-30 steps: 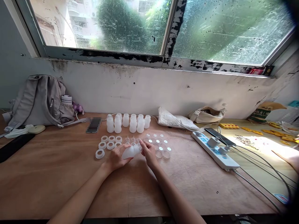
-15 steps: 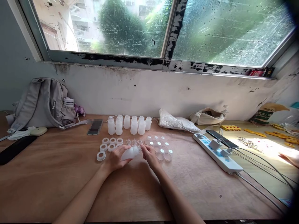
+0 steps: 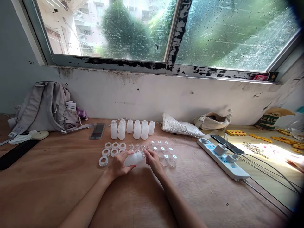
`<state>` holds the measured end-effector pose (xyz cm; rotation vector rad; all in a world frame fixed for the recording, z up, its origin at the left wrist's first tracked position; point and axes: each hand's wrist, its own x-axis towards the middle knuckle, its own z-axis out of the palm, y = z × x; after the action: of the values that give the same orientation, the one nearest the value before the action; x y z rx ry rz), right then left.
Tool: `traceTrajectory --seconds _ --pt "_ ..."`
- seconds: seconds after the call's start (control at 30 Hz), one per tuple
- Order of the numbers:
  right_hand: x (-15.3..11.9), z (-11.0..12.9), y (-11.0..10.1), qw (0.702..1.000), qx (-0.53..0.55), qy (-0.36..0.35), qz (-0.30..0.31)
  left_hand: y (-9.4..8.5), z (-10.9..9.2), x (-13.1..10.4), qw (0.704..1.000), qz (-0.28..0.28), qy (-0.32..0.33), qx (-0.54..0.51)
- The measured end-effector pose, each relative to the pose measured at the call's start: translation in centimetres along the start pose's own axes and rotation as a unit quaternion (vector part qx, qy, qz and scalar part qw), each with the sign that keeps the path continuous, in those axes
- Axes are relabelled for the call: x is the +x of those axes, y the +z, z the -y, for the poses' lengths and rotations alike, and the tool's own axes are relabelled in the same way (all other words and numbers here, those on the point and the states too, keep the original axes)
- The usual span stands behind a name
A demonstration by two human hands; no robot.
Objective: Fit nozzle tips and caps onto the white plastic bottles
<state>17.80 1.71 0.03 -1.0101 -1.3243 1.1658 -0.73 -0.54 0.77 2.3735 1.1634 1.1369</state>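
My left hand (image 3: 121, 164) is wrapped round a frosted white bottle (image 3: 132, 159), which lies tilted with its mouth to the right. Fingers of my right hand (image 3: 152, 158) are pinched on a small clear piece at the bottle's mouth; it looks like a nipple, though my fingertips partly hide it. Just behind the bottle stand several clear bottle nipples (image 3: 137, 146). White screw rings (image 3: 103, 161) lie in rows to the left. Clear round caps (image 3: 172, 162) and small white discs (image 3: 174, 156) are laid out on the right. Several more frosted bottles (image 3: 137, 130) stand upright at the back.
A power strip (image 3: 225, 161) with plugs and cables lies to the right, beside a dark phone (image 3: 226, 143). Backpack (image 3: 45, 104), black case (image 3: 17, 153), white padded pouch (image 3: 181, 125) and beige bag (image 3: 212, 121) line the back and left. Another person's hand (image 3: 294, 165) shows at the far right.
The view has tilted slightly, so everything sits a little lower. Both hands stay at the bottle, with my right fingers still at its mouth.
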Motion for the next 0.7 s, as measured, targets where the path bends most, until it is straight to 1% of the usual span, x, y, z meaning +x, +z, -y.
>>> traceTrajectory --seconds 0.1,0.17,0.2,0.23,0.33,0.37,0.4,0.43,0.47,0.5,0.6,0.63,0.67,0.7 --pt "-0.2 0.7 0.1 0.999 0.025 -0.033 -0.007 0.4 -0.4 0.3 0.991 -0.015 -0.082 -0.108" --pt "-0.5 1.5 0.3 0.995 0.081 -0.046 0.022 0.6 -0.8 0.5 0.965 0.0 -0.139 -0.224" --pt "-0.7 2.0 0.3 0.992 0.112 -0.043 0.048 0.6 -1.0 0.6 0.943 0.018 -0.163 -0.29" --pt "-0.8 2.4 0.4 0.987 0.136 -0.035 0.076 0.7 -1.2 0.6 0.915 0.044 -0.183 -0.357" --pt "-1.4 3.1 0.5 0.975 0.167 -0.006 0.145 0.8 -2.0 0.5 0.809 0.133 -0.24 -0.519" --pt "-1.5 3.2 0.5 0.974 0.167 0.001 0.153 0.9 -2.2 0.4 0.777 0.154 -0.257 -0.554" --pt "-1.6 3.2 0.5 0.975 0.161 0.008 0.155 0.9 -2.4 0.3 0.751 0.169 -0.271 -0.579" --pt "-1.6 3.1 0.6 0.977 0.149 0.014 0.15 1.0 -2.6 0.2 0.733 0.18 -0.28 -0.593" --pt "-1.6 3.0 0.6 0.981 0.132 0.019 0.139 1.2 -2.7 0.2 0.726 0.186 -0.285 -0.598" --pt "-1.6 2.9 0.7 0.986 0.111 0.02 0.121 1.3 -2.8 0.1 0.73 0.187 -0.289 -0.59" --pt "-1.6 2.8 1.0 0.997 0.052 0.009 0.056 1.7 -3.0 0.1 0.782 0.165 -0.289 -0.527" --pt "-1.7 2.8 1.0 0.998 0.045 0.004 0.049 1.7 -3.0 0.1 0.788 0.165 -0.289 -0.519" --pt "-1.8 2.9 1.1 0.997 0.046 0.0 0.054 1.7 -3.0 0.0 0.779 0.176 -0.29 -0.527" --pt "-1.9 3.0 1.1 0.996 0.057 0.001 0.073 1.7 -3.1 -0.1 0.759 0.197 -0.292 -0.548"
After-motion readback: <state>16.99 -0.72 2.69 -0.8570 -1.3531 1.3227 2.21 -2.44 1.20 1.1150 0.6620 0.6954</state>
